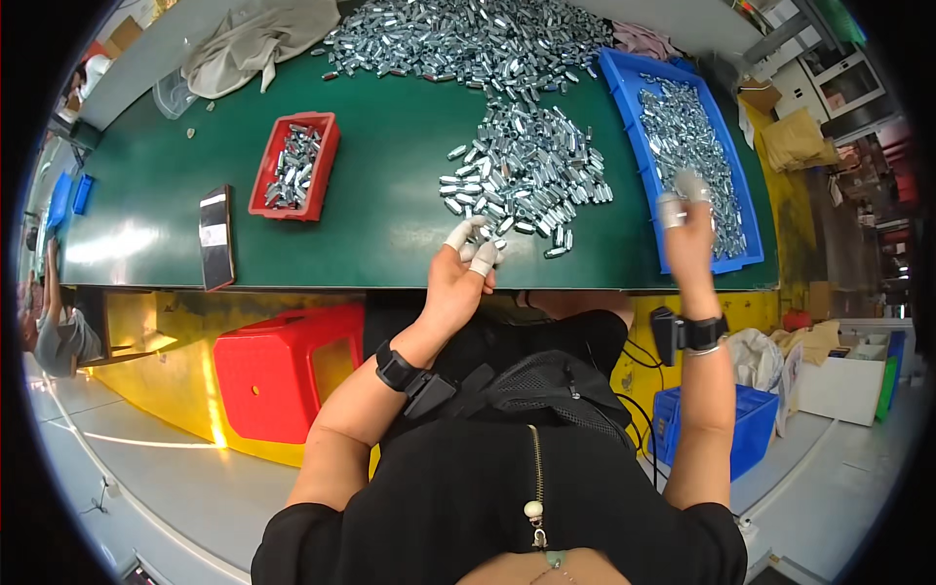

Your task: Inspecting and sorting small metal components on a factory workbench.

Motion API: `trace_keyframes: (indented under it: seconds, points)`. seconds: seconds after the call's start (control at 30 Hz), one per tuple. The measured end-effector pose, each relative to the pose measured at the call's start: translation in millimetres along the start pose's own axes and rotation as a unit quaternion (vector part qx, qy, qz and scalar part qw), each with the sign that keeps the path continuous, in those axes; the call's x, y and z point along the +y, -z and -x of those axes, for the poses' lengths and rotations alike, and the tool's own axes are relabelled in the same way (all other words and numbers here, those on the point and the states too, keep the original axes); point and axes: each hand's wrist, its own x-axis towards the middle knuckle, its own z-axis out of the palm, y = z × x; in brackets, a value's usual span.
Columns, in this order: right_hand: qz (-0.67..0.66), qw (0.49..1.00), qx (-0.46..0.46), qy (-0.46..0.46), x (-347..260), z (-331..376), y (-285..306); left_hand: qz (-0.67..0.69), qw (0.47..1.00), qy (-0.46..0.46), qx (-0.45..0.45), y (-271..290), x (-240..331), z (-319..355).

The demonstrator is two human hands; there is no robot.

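My left hand (458,281), with white covers on its fingertips, is at the near edge of a loose pile of small shiny metal cylinders (531,161). Its thumb and fingers close around one small metal cylinder (499,244). Over the near left part of a blue tray (643,161) is my right hand (690,239), its fingertips covered in white too. Motion smears those fingers, so whether they hold anything is unclear. Many small metal pieces (687,122) lie in the tray. Both wrists wear black straps with a small box.
A large heap of metal cylinders (468,39) covers the back of the green table (390,195). To the left are a red bin (317,200) with more cylinders, a dark flat phone-like object (216,239) and a cloth (258,49). Below stand a red stool (263,375) and a blue crate (721,434).
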Motion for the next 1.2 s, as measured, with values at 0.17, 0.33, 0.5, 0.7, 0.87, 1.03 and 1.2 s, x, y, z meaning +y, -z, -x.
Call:
trace_keyframes:
  seconds: [0.17, 0.33, 0.5, 0.7, 0.87, 1.03, 1.2]
  points:
    - [0.027, 0.973, -0.225, -0.051, -31.2, 47.0, -60.9, 0.015, 1.000, 0.016, -0.003, 10.5, 2.5, 4.3]
    - [0.035, 0.969, -0.219, -0.107, -34.8, 52.2, -69.6, 0.070, 0.997, -0.005, -0.027, 19.0, -3.4, 5.8]
    - [0.006, 0.984, -0.162, -0.076, -50.3, 48.2, -67.7, 0.063, 0.997, 0.002, -0.048, 13.7, 0.6, 4.3]
    - [-0.198, 0.952, -0.234, 0.017, -112.8, 61.5, -67.5, 0.096, 0.988, 0.040, -0.114, 2.8, 13.3, 14.7]
    - [-0.147, 0.950, -0.222, 0.165, -104.5, 60.7, -57.9, 0.101, 0.982, 0.060, -0.146, -3.0, 19.7, 14.5]
    - [-0.181, 0.945, -0.271, 0.042, -118.5, 56.1, -34.6, 0.073, 0.980, 0.035, -0.181, -13.8, 26.1, 18.2]
    - [-0.153, 0.950, -0.260, 0.075, -104.9, 55.3, -22.8, 0.070, 0.980, 0.027, -0.183, -28.0, 30.6, 21.0]
